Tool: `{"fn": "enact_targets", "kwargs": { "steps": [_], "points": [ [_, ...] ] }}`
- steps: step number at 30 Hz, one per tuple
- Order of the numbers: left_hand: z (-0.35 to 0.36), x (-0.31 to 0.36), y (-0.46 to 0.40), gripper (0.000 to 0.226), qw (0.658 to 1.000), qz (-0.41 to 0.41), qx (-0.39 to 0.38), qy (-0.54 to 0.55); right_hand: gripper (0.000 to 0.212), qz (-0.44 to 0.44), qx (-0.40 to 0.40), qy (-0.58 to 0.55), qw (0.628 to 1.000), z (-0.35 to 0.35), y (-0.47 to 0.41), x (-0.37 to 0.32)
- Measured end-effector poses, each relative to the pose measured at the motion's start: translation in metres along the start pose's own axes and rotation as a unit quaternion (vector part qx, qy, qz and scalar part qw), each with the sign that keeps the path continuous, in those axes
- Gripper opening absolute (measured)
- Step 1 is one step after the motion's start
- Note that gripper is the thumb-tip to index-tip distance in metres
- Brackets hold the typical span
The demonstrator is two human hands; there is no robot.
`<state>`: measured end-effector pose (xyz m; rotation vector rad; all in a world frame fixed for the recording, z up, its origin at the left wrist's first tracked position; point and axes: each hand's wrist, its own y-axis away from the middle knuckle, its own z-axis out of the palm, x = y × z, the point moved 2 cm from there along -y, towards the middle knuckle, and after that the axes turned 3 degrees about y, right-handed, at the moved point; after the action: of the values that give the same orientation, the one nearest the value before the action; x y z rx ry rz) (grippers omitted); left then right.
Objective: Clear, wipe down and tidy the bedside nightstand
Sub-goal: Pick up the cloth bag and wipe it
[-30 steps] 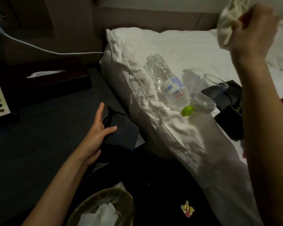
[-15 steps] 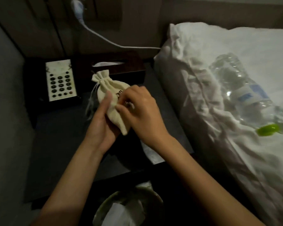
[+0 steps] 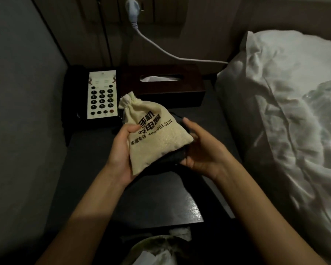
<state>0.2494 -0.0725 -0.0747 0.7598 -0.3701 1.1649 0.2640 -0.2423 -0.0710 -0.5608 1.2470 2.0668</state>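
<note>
Both my hands hold a beige drawstring pouch (image 3: pixel 157 138) with black printed lettering above the dark nightstand top (image 3: pixel 96 180). My left hand (image 3: pixel 120 152) grips the pouch's left edge, thumb on its front. A dark cloth (image 3: pixel 177 159) lies bunched under the pouch. My right hand (image 3: pixel 203 150) cups the right side, its fingers curled round that dark cloth beneath the pouch's corner. The pouch's tied neck points toward the far left.
A telephone with a white keypad (image 3: pixel 102 94) stands at the nightstand's back left, a dark tissue box (image 3: pixel 161 85) beside it. A white cable (image 3: pixel 170 55) runs from the wall plug toward the pillow (image 3: pixel 275 96). A plastic bottle (image 3: pixel 325 108) lies on the bed. A bin (image 3: pixel 153 251) with tissue sits below.
My right hand brought the pouch down from over the bed to the nightstand. Both hands turned it so the printed side faces up, and my view swung left toward the nightstand.
</note>
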Motion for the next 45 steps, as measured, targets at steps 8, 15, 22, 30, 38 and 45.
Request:
{"fn": "enact_targets", "kwargs": {
  "steps": [8,15,22,30,38,45],
  "points": [
    [-0.003,0.004,-0.007,0.036,0.998,0.002,0.006,-0.070,0.009,-0.249,0.135,0.095,0.954,-0.024,0.002,-0.013],
    [-0.002,-0.005,-0.011,0.035,0.995,-0.058,-0.026,-0.073,0.021,-0.493,0.157,0.198,0.832,-0.009,0.026,-0.028],
    [0.010,-0.010,-0.012,0.037,0.997,-0.030,0.045,-0.050,0.059,-0.439,0.024,0.629,0.641,0.038,0.018,0.024],
    [-0.020,0.008,0.006,0.054,0.982,-0.026,0.172,-0.073,0.025,-0.482,-0.058,0.634,0.602,0.055,0.025,0.036],
    [-0.019,0.022,-0.023,0.061,0.995,-0.048,0.078,0.045,0.004,-0.366,-0.125,0.393,0.834,0.053,0.030,0.024],
    [-0.023,0.023,-0.015,0.048,0.998,0.016,0.027,-0.062,0.034,-0.252,0.034,-0.168,0.952,-0.009,0.029,-0.020]
  ]
}}
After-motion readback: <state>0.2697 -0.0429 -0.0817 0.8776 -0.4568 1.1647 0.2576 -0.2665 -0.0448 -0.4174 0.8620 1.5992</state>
